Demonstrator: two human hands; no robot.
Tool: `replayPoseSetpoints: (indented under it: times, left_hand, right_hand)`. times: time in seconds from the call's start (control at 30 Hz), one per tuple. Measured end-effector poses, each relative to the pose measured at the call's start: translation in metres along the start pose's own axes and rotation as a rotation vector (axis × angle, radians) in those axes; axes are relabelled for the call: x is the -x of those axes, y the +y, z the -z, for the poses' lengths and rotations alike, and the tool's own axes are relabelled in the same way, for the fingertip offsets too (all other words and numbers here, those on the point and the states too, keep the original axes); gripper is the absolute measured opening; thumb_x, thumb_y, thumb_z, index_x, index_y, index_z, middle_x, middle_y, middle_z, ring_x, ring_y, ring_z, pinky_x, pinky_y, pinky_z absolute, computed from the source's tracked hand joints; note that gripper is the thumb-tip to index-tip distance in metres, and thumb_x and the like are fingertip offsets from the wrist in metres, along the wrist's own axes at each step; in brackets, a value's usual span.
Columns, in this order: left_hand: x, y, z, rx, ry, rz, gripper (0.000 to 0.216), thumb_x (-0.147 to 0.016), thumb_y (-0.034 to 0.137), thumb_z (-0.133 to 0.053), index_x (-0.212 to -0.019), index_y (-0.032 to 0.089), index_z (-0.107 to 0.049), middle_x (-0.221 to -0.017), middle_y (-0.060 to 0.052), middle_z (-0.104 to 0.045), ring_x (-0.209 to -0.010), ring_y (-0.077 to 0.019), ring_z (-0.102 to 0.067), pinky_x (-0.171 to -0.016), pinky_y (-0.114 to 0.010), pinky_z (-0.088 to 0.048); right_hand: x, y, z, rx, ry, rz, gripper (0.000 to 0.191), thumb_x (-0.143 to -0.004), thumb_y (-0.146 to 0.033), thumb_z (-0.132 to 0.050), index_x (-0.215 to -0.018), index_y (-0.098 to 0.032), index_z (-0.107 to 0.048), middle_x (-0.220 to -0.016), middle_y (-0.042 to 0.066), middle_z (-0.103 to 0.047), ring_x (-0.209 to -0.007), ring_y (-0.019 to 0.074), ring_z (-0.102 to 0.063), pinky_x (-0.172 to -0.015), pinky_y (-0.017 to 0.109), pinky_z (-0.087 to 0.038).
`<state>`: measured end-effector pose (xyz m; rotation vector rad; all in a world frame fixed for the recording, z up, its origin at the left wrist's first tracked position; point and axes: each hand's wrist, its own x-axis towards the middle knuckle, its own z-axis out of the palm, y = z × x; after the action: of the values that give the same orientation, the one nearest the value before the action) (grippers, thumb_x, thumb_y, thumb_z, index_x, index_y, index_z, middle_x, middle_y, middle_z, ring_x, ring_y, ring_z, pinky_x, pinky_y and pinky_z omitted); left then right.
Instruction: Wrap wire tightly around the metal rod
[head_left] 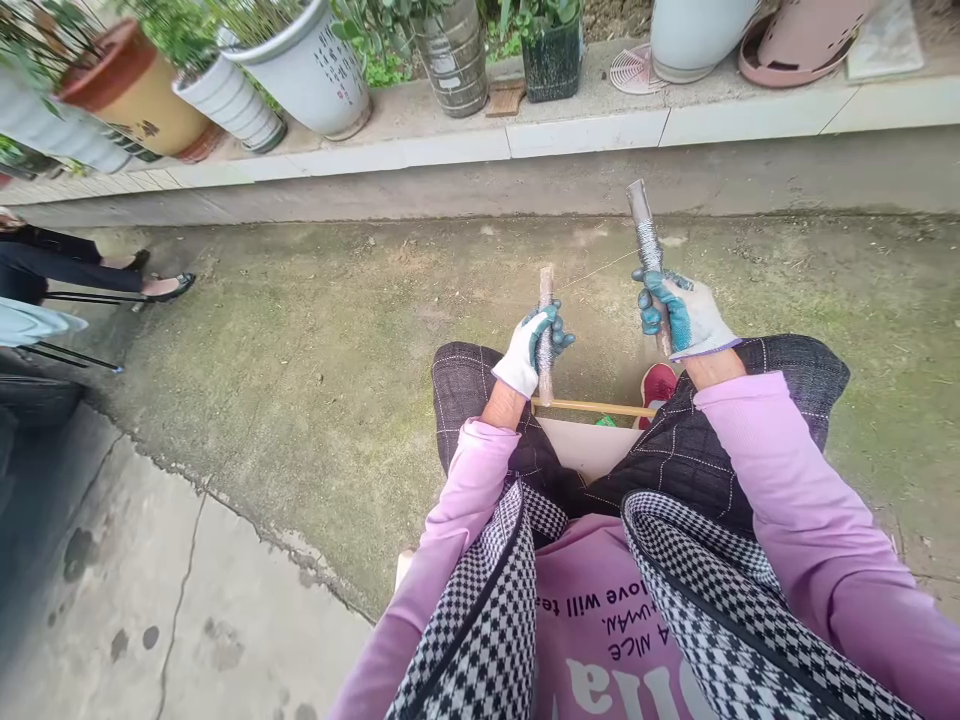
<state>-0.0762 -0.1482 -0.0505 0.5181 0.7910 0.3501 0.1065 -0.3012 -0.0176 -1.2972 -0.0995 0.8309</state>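
Note:
I sit over mossy concrete with both hands in white gloves with teal fingers. My left hand [534, 348] is wrapped round a short upright stick [545, 290] wound with thin thread. My right hand [681, 313] grips a longer stick [645, 225], tilted away from me, with a band of pale thread wound about its middle. A fine thread [596, 270] runs taut between the two sticks. Below my hands, between my knees, lie a thin wooden rod [592, 407] and a pale board [589, 445]. My red shoe [658, 384] shows under the right hand.
A raised tiled ledge [585, 130] along the back carries several plant pots, a pink basin [795, 45] and a white fan grille [636, 70]. At far left another person's legs and dark shoes [161, 288] rest near thin metal chair legs. Cracked smooth concrete lies lower left.

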Motion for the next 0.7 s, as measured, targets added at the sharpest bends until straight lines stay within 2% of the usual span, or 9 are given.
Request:
replayPoseSetpoints:
  times: [0.13,0.3,0.4,0.53,0.6,0.7]
  left_hand:
    - [-0.006,-0.001,0.005,0.013,0.024,-0.021,0.02,-0.096,0.018,-0.08,-0.116,0.019,-0.075,-0.078,0.004,-0.07,-0.066,-0.01,-0.069,-0.084,-0.026,-0.064]
    - [0.002,0.005,0.004,0.022,0.075,-0.05,0.02,-0.098,0.026,-0.087,-0.112,0.022,-0.073,-0.072,0.009,-0.061,-0.053,-0.0065,-0.053,-0.07,-0.022,-0.057]
    - [0.004,0.007,0.003,0.005,0.126,-0.057,0.019,-0.098,0.025,-0.088,-0.103,0.021,-0.071,-0.071,0.008,-0.06,-0.056,-0.0066,-0.055,-0.077,-0.022,-0.059]
    - [0.003,0.009,0.002,0.051,0.106,-0.043,0.007,-0.103,0.024,-0.079,-0.108,0.02,-0.076,-0.078,0.003,-0.067,-0.066,-0.0101,-0.065,-0.089,-0.027,-0.063]
    - [0.004,0.01,0.001,0.063,0.098,-0.028,0.009,-0.105,0.027,-0.077,-0.11,0.02,-0.077,-0.078,0.003,-0.066,-0.065,-0.0107,-0.064,-0.087,-0.028,-0.063]
    - [0.007,0.011,0.001,0.046,0.099,-0.027,0.013,-0.104,0.032,-0.081,-0.108,0.022,-0.073,-0.072,0.006,-0.06,-0.057,-0.0092,-0.057,-0.074,-0.025,-0.058]
  right_hand:
    - [-0.003,0.0,0.0,-0.001,0.021,0.014,0.034,-0.077,-0.037,-0.101,-0.095,-0.02,-0.078,-0.062,-0.006,-0.06,-0.044,0.0086,-0.046,-0.036,0.02,-0.037]
    - [-0.007,0.0,0.004,-0.011,0.039,0.024,0.033,-0.08,-0.038,-0.102,-0.095,-0.021,-0.078,-0.061,-0.006,-0.06,-0.044,0.0081,-0.045,-0.037,0.019,-0.036]
    - [-0.008,-0.001,0.005,-0.01,0.038,0.023,0.033,-0.081,-0.039,-0.102,-0.095,-0.021,-0.077,-0.061,-0.006,-0.06,-0.044,0.0084,-0.046,-0.037,0.019,-0.037]
    - [-0.01,-0.002,0.01,-0.023,0.04,0.031,0.032,-0.082,-0.039,-0.101,-0.096,-0.022,-0.078,-0.062,-0.006,-0.06,-0.044,0.0088,-0.046,-0.037,0.019,-0.038]
    - [-0.011,-0.002,0.013,-0.036,0.049,0.045,0.032,-0.083,-0.041,-0.102,-0.097,-0.023,-0.078,-0.063,-0.006,-0.06,-0.045,0.0087,-0.046,-0.037,0.019,-0.038]
    - [-0.013,0.0,0.017,-0.039,0.053,0.062,0.036,-0.084,-0.046,-0.102,-0.098,-0.024,-0.078,-0.064,-0.006,-0.059,-0.044,0.0083,-0.046,-0.037,0.019,-0.038]
